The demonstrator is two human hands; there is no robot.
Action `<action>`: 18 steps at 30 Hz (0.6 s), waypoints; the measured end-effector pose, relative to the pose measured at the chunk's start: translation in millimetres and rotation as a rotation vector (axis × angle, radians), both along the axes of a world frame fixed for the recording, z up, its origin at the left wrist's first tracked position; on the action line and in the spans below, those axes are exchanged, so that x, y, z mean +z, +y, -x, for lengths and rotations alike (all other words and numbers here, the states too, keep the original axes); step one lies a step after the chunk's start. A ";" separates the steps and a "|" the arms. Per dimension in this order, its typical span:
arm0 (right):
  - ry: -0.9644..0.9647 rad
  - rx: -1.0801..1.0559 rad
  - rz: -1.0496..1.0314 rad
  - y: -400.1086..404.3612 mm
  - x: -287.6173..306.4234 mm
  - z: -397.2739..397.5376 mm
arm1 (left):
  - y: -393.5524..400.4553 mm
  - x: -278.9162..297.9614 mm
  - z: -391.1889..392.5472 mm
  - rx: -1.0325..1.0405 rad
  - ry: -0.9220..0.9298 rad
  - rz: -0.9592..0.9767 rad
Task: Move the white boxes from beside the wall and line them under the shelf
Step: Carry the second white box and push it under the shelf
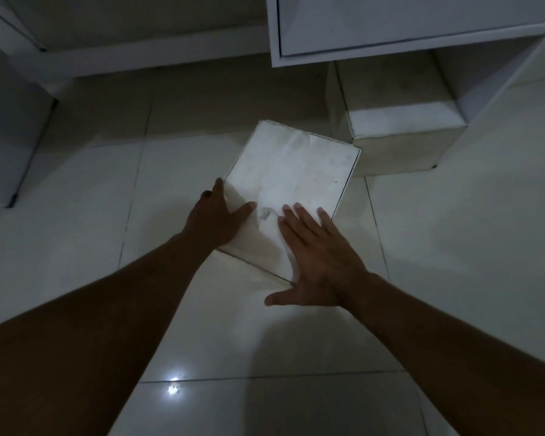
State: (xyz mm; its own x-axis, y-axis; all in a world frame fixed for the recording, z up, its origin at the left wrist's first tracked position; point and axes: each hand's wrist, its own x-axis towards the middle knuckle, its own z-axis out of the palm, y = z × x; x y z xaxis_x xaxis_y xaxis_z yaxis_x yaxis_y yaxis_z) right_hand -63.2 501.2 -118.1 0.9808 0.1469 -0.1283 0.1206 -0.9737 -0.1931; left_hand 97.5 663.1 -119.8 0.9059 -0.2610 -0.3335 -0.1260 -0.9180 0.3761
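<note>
While under both hands, white box (pixel 291 171) beside second box (pixel 400 121) under shelf (pixel 406 33).

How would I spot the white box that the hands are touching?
Start at the white shelf unit at the top right; a white cardboard box already sits tucked beneath it. Just in front and left, on the pale tiled floor, lies another white box, turned askew, with the left hand and right hand on it.

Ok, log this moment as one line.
left hand: on box's left edge | right hand: flat on box top | white box: on floor, skewed | second box: under shelf
</note>
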 end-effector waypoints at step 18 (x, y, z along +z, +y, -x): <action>-0.022 0.145 -0.067 -31.5 -5.8 1.6 | 9.1 10.3 28.5 0.050 0.030 -0.049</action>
